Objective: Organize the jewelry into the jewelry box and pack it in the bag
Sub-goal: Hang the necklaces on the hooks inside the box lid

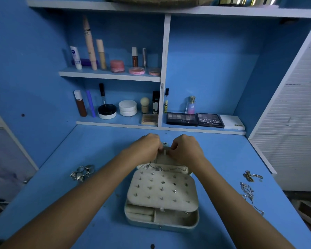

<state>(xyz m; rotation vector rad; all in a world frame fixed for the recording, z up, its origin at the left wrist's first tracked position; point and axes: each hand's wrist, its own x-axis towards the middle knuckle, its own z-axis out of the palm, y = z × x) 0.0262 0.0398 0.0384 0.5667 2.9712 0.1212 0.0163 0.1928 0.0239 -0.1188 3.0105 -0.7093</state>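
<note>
An open cream jewelry box (pixel 176 222) lies in the middle of the blue desk. Its earring panel (pixel 162 189), studded with several earrings, is folded over the lower compartments. A silver chain necklace (pixel 166 168) hangs across the lid's inner pocket. My left hand (pixel 145 150) and my right hand (pixel 186 150) meet at the far end of the lid, fingers curled and pinching a small cream strap there. A pile of silver rings (pixel 82 172) lies left of the box. Chains and bracelets (pixel 249 187) lie to its right. No bag is in view.
Shelves at the back hold cosmetics: tubes and jars (pixel 117 66) above, compacts, a brush and bottles (pixel 127 107) below, eyeshadow palettes (pixel 209 120) on the right. A white slatted panel (pixel 294 123) borders the desk's right side.
</note>
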